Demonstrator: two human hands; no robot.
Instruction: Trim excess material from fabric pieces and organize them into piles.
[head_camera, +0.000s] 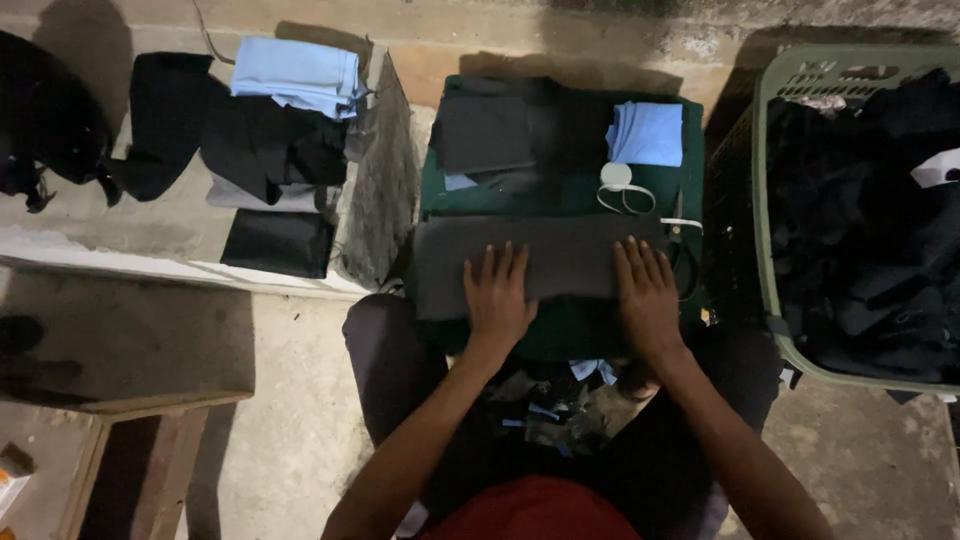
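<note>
1. We see a dark grey cloth (540, 262) lying flat at centre frame on a green board (575, 335); its long axis runs left-right across the picture, short axis toward us.
2. Left hand (497, 295): palm down, fingers spread apart, pressing the cloth's near edge left of centre. Clamped on nothing.
3. Right hand (648, 295): same, flat and splayed on the cloth's right end, fingertips pointing to the top of the frame.
4. Cloth's left end overhangs the board's left edge slightly; right end stops just short of the scissors (682, 250) at the board's right edge.
5. Above the cloth on the board: dark folded pieces (490, 130), a blue stack (647, 133), a white tape roll (617, 177). Little free board there.
6. Right of frame: green basket (775, 200) full of black fabric, close beside the board.
7. Upper left: a ledge (100, 250) with black cloths (260, 150) and a light-blue pile (298, 75).
8. Open room: bare floor (290, 400) at lower left; scraps (560, 395) lie between our knees below the board.
</note>
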